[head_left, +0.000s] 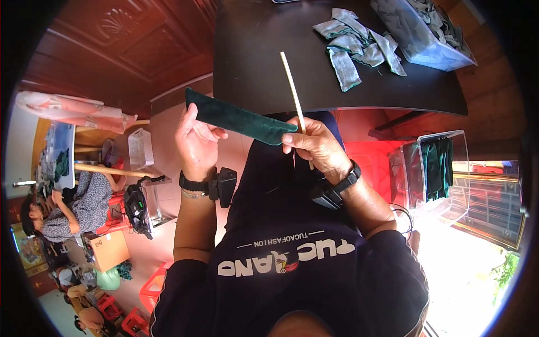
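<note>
A dark green velvet strip (238, 121) stretches between my two hands above my lap. My left hand (195, 137) holds its far left end, thumb in front and the other fingers behind the cloth. At the strip's right end my right hand (317, 143) pinches the cloth between thumb and fingers. That same hand also grips a thin pale wooden stick (292, 87), which points up and away over the table edge. Several grey-green fabric pieces (362, 45) lie in a loose pile on the dark table (258, 62).
A clear plastic bin (426, 50) full of grey pieces stands at the table's far right. To my right, dark green strips (437, 168) hang in a clear container (463, 185) near a red stool (362, 168). A person (78, 208) sits at the left, past a white basket (140, 149).
</note>
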Demonstrator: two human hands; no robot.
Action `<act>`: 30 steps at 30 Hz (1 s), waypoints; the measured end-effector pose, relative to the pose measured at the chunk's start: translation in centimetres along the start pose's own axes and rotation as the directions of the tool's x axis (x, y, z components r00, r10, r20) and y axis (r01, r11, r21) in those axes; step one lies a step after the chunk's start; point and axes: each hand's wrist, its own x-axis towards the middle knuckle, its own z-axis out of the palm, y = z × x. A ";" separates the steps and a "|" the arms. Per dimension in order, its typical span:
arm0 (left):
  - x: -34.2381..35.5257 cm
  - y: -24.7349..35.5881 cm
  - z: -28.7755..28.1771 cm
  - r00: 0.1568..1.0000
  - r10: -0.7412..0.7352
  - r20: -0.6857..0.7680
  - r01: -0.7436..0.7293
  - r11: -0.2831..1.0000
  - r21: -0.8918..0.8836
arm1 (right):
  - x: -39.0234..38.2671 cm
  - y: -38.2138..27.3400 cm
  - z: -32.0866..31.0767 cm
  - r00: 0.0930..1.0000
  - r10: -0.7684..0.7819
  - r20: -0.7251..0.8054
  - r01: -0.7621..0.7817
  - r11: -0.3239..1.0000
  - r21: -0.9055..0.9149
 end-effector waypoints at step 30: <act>0.5 -1.7 0.6 0.970 -0.035 0.239 -0.031 0.963 0.267 | -28.9 -16.0 -22.5 0.123 -0.625 -0.771 -0.178 0.750 -0.637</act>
